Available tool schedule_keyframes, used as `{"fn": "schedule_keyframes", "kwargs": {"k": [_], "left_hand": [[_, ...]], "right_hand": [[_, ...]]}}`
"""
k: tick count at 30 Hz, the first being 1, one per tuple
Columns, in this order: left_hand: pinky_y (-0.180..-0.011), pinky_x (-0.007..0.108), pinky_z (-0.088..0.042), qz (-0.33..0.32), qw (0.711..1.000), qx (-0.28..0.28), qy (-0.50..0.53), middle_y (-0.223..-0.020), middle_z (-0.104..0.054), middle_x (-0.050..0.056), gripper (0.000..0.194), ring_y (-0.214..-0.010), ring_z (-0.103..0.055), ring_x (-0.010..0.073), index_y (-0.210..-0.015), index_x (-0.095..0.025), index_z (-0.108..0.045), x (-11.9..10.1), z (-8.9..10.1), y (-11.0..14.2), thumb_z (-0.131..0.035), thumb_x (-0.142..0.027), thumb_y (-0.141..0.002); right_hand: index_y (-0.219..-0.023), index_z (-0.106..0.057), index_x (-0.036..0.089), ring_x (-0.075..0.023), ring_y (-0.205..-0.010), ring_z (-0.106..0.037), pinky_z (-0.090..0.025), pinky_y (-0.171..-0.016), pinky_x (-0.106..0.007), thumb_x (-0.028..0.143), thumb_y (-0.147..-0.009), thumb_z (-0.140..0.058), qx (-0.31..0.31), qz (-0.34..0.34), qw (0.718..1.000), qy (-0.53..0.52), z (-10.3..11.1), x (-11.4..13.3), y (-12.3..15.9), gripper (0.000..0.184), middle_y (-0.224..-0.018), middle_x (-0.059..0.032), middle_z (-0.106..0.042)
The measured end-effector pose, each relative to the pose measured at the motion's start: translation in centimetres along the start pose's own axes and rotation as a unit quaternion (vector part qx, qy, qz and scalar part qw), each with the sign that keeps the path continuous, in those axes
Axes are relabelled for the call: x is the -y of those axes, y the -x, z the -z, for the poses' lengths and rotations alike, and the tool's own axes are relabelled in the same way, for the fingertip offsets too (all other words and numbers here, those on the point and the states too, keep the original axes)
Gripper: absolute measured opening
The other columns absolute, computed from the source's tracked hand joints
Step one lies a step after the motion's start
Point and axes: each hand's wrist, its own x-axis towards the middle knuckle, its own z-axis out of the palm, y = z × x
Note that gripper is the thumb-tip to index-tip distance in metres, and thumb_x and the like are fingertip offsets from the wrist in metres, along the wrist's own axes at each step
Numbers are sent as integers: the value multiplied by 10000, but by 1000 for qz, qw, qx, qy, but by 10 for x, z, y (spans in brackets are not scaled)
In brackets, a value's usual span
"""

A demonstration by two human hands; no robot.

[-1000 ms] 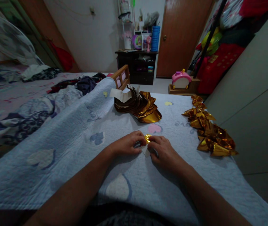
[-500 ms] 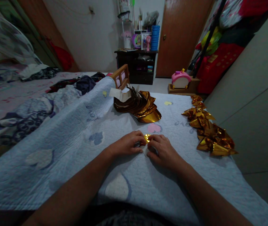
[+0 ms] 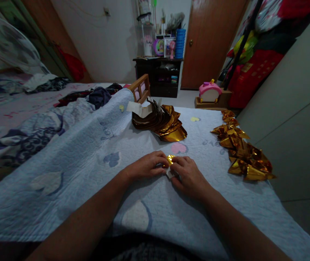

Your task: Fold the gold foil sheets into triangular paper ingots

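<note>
Both my hands rest close together on a light blue quilt [image 3: 89,152]. My left hand [image 3: 148,165] and my right hand [image 3: 189,174] pinch a small sheet of gold foil paper [image 3: 170,160] between their fingertips; its white back shows just below. A fanned stack of gold foil sheets [image 3: 163,121] lies beyond my hands. A heap of folded gold foil pieces [image 3: 242,148] runs along the quilt's right side.
A rumpled bed with patterned covers and clothes [image 3: 29,119] lies to the left. A wooden frame [image 3: 140,88] stands behind the stack. Further back are a dark cabinet [image 3: 159,76], a brown door [image 3: 212,40] and a pink toy [image 3: 209,91]. A grey wall [image 3: 293,108] borders the right.
My hands have drawn slightly closer together over the gold sheet, the right hand shifting a little left. Everything else stays as it was.
</note>
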Motion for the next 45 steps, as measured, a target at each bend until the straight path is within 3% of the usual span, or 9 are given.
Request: {"fn": "schedule_keyframes", "kwargs": {"k": [8,16,26,35,45], "left_hand": [[-951,326,-475,24,999,-8,-31,-1056,-605,58,149,-1017,-593,187,-994,-187,-698,-3,-4,-1,-567,-153,-934],[-925,335,-475,50,997,-34,-49,-1023,-599,52,120,-1008,-579,204,-949,-186,-687,-2,-12,-5,-655,-124,-851],[-917,342,-483,48,997,-26,-46,-1015,-601,50,86,-994,-583,203,-960,-194,-692,-3,-10,-5,-680,-218,-878],[-932,328,-483,38,999,-24,-21,-1026,-613,51,185,-999,-595,187,-973,-186,-700,-5,-7,-3,-570,-80,-895],[-907,316,-494,50,998,-33,-18,-998,-608,48,158,-965,-602,178,-953,-188,-703,-3,-8,-3,-549,-152,-942]], "right_hand": [[-1052,-745,223,-288,-1150,-559,-441,-968,-480,152,-889,-645,-24,-13,1000,-1,-12,-5,1,205,-1301,-128,-639],[-1019,-757,250,-288,-1201,-525,-415,-1005,-503,218,-908,-651,-30,-12,999,-16,-11,-1,4,157,-1379,-104,-595],[-884,-749,247,-248,-1078,-566,-420,-931,-428,170,-872,-684,-60,-74,991,-94,-16,-10,-5,102,-1146,-54,-683],[-826,-701,205,-245,-1029,-546,-407,-901,-413,149,-876,-625,-66,-104,990,-69,-20,-7,-10,106,-1091,-75,-667],[-740,-618,203,-240,-966,-543,-417,-856,-382,102,-796,-647,-104,-117,985,-73,-26,-9,-12,119,-993,-73,-647]]}}
